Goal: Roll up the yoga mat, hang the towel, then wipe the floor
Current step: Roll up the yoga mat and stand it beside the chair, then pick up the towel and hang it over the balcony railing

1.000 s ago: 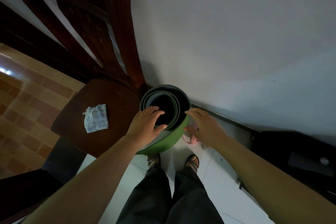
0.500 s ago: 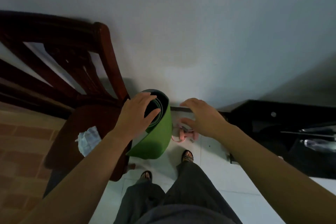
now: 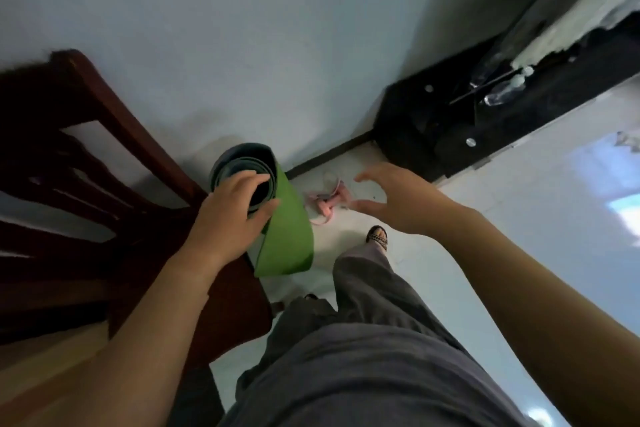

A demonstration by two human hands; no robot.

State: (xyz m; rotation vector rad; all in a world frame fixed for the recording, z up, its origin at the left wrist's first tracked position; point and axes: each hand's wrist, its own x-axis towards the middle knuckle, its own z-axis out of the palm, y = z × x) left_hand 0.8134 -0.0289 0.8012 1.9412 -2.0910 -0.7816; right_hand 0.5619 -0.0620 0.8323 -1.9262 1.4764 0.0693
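Beside the wooden chair [image 3: 104, 135], the left hand [image 3: 228, 215] grips the top rim of the rolled yoga mat [image 3: 287, 239], fingers hooked into its hollow core. The mat is on end near the wall [image 3: 242, 45], long axis roughly upright, open end up. The right hand [image 3: 401, 201] hangs spread, holding nothing.

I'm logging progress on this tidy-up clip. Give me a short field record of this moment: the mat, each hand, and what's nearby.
yoga mat: rolled, green outside, standing on end beside the chair, near the wall
left hand: grips the roll's top rim, fingers curled over it
right hand: open, fingers spread, holds nothing
pink item: on the floor between mat and right hand; kind unclear
stage: mat rolled
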